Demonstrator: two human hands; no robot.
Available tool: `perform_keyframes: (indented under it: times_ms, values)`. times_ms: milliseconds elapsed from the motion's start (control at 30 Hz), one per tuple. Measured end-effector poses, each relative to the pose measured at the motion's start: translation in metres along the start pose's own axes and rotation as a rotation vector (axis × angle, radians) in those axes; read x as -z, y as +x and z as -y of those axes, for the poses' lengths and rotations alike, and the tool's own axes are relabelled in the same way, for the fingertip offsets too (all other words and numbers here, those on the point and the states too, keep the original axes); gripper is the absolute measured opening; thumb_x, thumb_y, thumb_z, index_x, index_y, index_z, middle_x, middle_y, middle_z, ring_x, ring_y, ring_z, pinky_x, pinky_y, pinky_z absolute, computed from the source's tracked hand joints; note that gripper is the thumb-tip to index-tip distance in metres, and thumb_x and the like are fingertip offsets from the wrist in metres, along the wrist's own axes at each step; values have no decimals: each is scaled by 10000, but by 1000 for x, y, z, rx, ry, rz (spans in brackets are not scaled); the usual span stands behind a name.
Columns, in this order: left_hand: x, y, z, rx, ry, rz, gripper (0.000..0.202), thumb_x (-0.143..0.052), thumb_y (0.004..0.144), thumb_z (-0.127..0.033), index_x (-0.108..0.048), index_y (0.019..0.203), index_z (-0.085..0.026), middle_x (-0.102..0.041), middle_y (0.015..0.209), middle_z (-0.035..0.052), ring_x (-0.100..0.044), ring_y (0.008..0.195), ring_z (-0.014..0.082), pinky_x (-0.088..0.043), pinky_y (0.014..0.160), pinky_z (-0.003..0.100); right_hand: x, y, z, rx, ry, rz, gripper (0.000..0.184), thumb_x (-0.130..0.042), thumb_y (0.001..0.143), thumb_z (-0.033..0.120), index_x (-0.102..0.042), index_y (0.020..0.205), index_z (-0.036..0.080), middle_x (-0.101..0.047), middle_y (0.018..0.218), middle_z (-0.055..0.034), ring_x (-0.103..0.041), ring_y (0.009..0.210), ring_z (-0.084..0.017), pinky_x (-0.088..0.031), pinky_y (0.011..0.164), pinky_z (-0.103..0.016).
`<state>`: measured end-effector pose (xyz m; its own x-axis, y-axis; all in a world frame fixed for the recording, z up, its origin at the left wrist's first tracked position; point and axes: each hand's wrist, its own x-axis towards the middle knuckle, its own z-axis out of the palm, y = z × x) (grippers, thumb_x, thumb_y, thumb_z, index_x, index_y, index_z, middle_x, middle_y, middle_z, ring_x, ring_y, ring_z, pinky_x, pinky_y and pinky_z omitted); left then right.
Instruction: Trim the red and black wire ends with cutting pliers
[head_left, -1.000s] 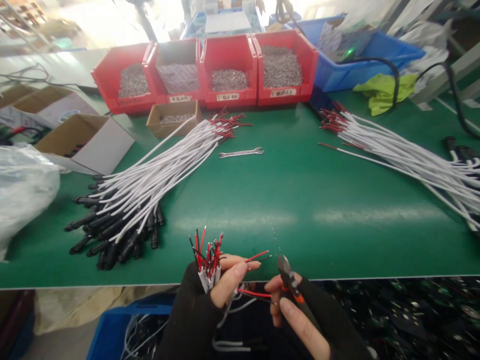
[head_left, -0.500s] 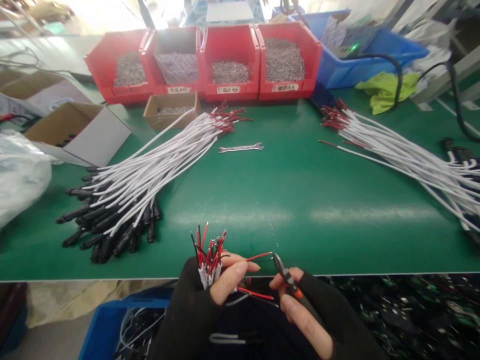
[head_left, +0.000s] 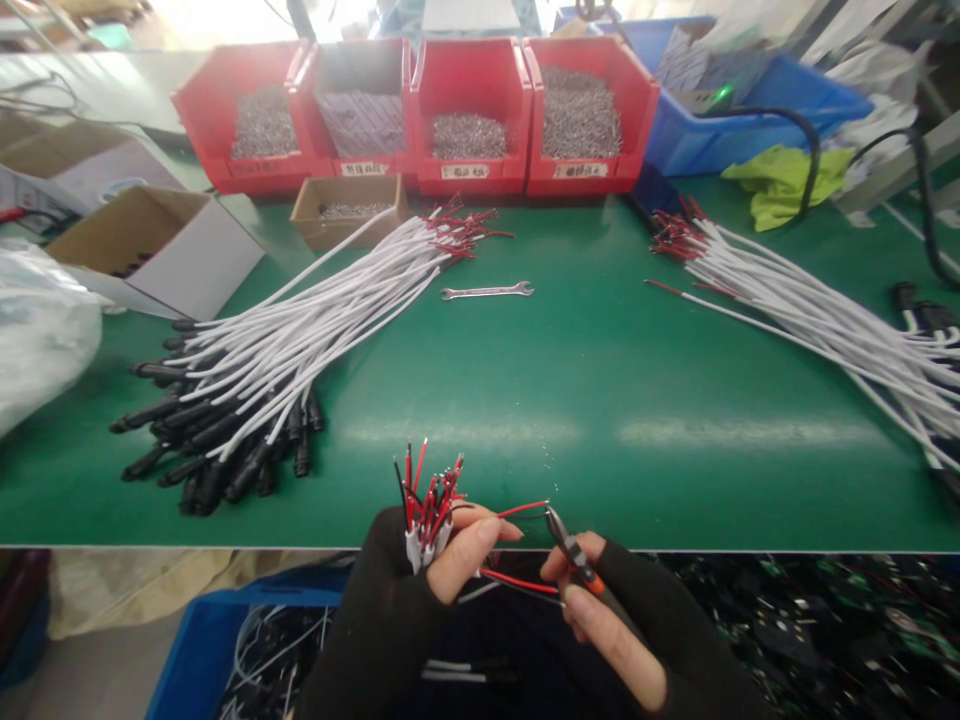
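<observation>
My left hand (head_left: 450, 560), in a black fingerless glove, is closed round a bunch of white cables (head_left: 427, 510) whose red and black wire ends stand upward. One red wire (head_left: 521, 510) sticks out to the right between its fingers. My right hand (head_left: 600, 620), also gloved, grips small cutting pliers (head_left: 571, 552) with orange on the handles. The pliers' tip touches the end of that red wire, just above the front edge of the green table (head_left: 600, 400).
A heap of white cables with black connectors (head_left: 262, 370) lies left, another heap (head_left: 825, 320) right. A wrench (head_left: 487, 291) lies mid-table. Red bins (head_left: 450, 120) of small metal parts, a small cardboard box (head_left: 349, 208), open cartons (head_left: 150, 250) and a blue crate (head_left: 750, 110) stand behind.
The pliers have moved up and left from beside the red wire until their tip meets its end. My left hand and the cable bunch have barely shifted.
</observation>
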<state>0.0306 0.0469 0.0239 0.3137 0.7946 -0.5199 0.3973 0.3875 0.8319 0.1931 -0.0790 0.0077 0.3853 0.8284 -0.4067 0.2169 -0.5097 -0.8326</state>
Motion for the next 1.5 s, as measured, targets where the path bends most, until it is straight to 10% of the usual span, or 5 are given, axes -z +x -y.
perform_keyframes:
  times_ms: [133, 1500]
  values:
    - [1, 0, 2, 21, 10, -21, 269, -698, 823, -485, -803, 794, -238, -754, 761, 14, -662, 732, 235, -500, 819, 359, 4, 6, -6, 89, -31, 67, 318, -596, 954, 523, -740, 1040, 253, -760, 912, -61, -702, 732, -233, -536, 565, -284]
    - [-7, -3, -8, -37, -33, -56, 233, -684, 807, -410, -832, 691, -272, -771, 693, 31, -702, 742, 220, -493, 570, 250, 6, 15, 5, 5, -39, 167, 304, -528, 1012, 466, -658, 867, 233, -576, 566, 31, -565, 527, -167, -457, 585, -280]
